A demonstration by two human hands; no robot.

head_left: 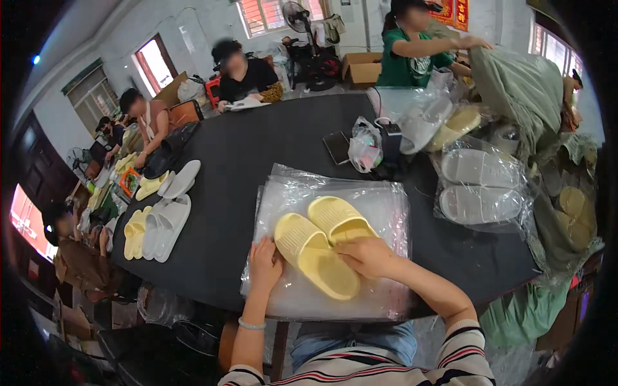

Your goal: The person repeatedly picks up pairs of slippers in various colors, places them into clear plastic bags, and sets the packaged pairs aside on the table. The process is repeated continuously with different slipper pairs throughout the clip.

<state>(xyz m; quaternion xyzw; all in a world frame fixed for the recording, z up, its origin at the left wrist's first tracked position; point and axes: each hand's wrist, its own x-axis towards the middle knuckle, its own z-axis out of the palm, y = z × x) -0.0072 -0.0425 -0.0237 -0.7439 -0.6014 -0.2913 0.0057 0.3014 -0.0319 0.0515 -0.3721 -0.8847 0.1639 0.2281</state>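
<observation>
A pair of yellow slippers (301, 239) lies at an angle on a stack of clear plastic bags (386, 206) in front of me. Closed at the inner side of the pair, my right hand (365, 256) grips a slipper edge, with its fingertips partly hidden inside. On the bags, just left of the nearer slipper, rests my left hand (265, 262); its fingers point forward, apart from any grip. The slippers' toes face away from me and their heels toward me.
Bagged white slippers (483, 186) lie at the right beside a large green sack (521, 96). A phone (336, 148) and a small plastic bag (365, 145) sit farther back. White slippers (168, 228) and yellow slippers (135, 233) stand left. Several people work around the black table (257, 141).
</observation>
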